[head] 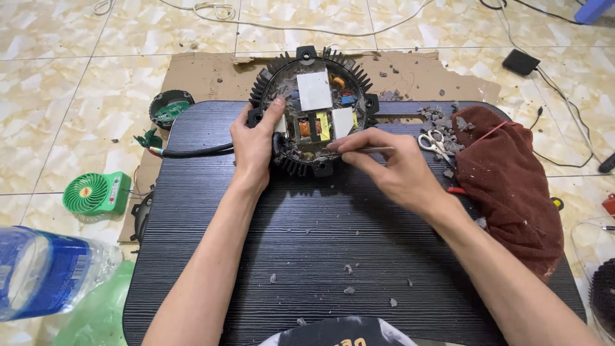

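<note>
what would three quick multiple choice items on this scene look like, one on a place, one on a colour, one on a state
1. Where do the scissors lie?
A. right of the round finned housing, by the brown cloth
B. on the tiled floor
C. inside the housing

2. What colour is the small fan?
A. red
B. green
C. white

3. What is the right hand doing?
A. resting flat and empty
B. holding a thin tool pointed into the housing
C. lifting the cloth

Answers: 1 A, they sit on the dark board beside the cloth. 2 B, its casing is green. 3 B, the fingers pinch the tool while the left hand has its grip on the housing's rim.
</note>
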